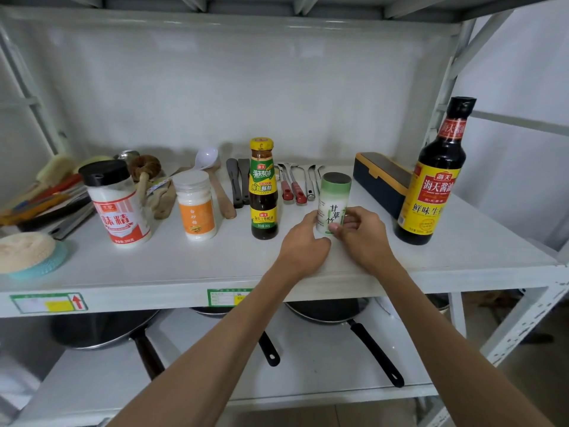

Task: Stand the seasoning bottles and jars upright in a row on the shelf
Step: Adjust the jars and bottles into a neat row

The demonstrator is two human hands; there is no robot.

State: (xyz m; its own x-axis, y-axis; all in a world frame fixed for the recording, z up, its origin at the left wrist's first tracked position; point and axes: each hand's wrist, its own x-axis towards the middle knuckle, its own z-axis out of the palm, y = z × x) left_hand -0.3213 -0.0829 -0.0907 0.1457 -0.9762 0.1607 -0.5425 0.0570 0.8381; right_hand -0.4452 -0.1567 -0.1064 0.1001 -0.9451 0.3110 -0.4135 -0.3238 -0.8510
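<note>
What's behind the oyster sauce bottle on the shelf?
Behind the oyster sauce bottle lie utensils flat on the shelf: two dark spatulas to its left, red-handled tools to its right. Anything directly behind the bottle is hidden.

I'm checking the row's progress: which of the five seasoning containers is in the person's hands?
The green-and-white shaker, between the oyster sauce bottle and the tall soy sauce bottle; both hands hold its base, the others stand untouched.

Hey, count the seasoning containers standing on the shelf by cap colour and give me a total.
Black cap: 2, MSG jar and soy sauce bottle
White cap: 1, sugar jar
Yellow cap: 1, oyster sauce bottle
Green cap: 1, salt shaker
Total: 5
</note>
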